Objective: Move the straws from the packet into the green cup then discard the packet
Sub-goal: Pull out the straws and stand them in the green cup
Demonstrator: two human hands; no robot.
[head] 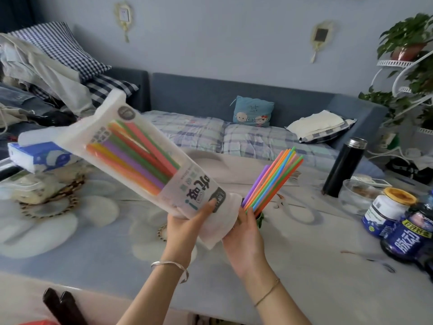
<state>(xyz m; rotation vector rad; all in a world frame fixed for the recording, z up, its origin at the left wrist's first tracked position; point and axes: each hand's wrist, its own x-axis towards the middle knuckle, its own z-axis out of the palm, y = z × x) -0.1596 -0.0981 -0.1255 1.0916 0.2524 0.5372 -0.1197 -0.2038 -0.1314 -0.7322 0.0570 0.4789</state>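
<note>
A long white plastic straw packet (131,160) slants up to the left above the table, with several coloured straws still inside its clear window. My left hand (187,221) grips its lower end from below. My right hand (246,233) is behind that same end, its fingers on the packet's edge and next to a bundle of loose straws (274,179). That bundle fans up to the right out of the green cup (259,219), which is almost wholly hidden behind my right hand.
A black flask (344,167), a glass bowl (358,195) and several blue jars (403,233) stand at the table's right. A tissue pack (39,156) lies at the left. Behind the table runs a sofa (234,134).
</note>
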